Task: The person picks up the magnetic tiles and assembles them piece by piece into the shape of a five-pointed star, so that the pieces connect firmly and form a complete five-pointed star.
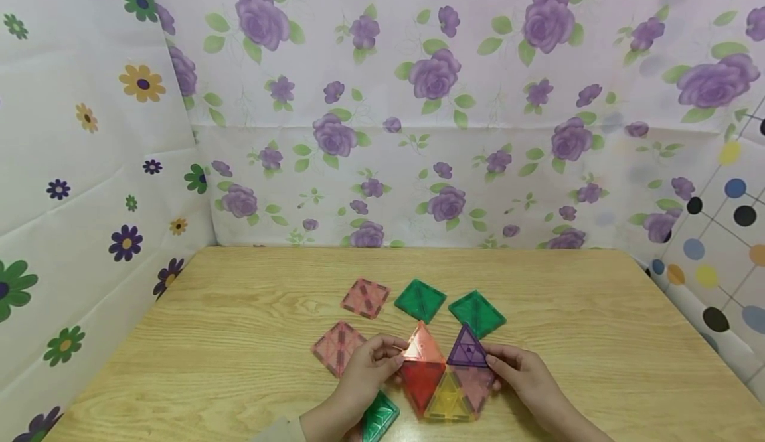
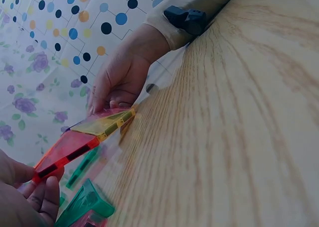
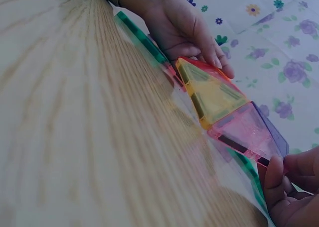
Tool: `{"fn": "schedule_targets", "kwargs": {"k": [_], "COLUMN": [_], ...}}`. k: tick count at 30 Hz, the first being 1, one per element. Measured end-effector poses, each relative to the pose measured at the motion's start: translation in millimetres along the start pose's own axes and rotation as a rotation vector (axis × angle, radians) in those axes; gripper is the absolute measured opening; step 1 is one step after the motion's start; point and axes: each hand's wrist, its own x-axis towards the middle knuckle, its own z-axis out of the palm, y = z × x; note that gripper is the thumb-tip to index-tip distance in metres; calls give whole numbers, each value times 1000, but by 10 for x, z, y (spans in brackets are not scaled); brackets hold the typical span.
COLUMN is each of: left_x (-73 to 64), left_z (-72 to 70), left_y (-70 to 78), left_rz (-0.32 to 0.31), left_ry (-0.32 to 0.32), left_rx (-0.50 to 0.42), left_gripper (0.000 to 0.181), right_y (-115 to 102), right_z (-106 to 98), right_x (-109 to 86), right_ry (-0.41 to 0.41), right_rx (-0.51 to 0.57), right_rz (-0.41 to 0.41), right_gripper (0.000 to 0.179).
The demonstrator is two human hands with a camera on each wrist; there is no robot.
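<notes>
Both hands hold up a fan of joined translucent triangular magnetic tiles above the table. It runs from an orange triangle through a red triangle, a yellow triangle and a pink triangle to a purple triangle. At the fan's left side my left hand pinches the orange and red tiles between thumb and fingers. My right hand pinches the edge at the purple and pink tiles. A notch shows between the orange and purple tips. In the right wrist view the yellow tile tilts toward the camera.
Beyond the hands lie a pink tile pair and two green tile pairs. Another pink pair is partly behind the left hand. Below the left wrist sits a green tile stack. Flowered cloth hangs behind the wooden table.
</notes>
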Motion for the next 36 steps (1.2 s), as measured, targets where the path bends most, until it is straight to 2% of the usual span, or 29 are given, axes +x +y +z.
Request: {"fn": "schedule_targets", "kwargs": {"k": [5, 19, 30, 36], "left_x": [1, -21, -8, 15], "left_z": [-2, -8, 6, 20], "left_y": [-12, 24, 37, 41], "left_rz": [-1, -24, -21, 20], "left_ry": [2, -45, -73, -94], "left_rx": [-12, -62, -25, 41], "left_gripper": [29, 33, 29, 27], "right_y": [1, -14, -22, -34], "right_z": [8, 6, 5, 23], "right_x": [-4, -11, -16, -27], "right_ry": [-6, -83, -142, -150], "right_rx": [10, 21, 28, 15], "right_rz": [-2, -12, -75, -126], "right_gripper": [43, 43, 46, 44]}}
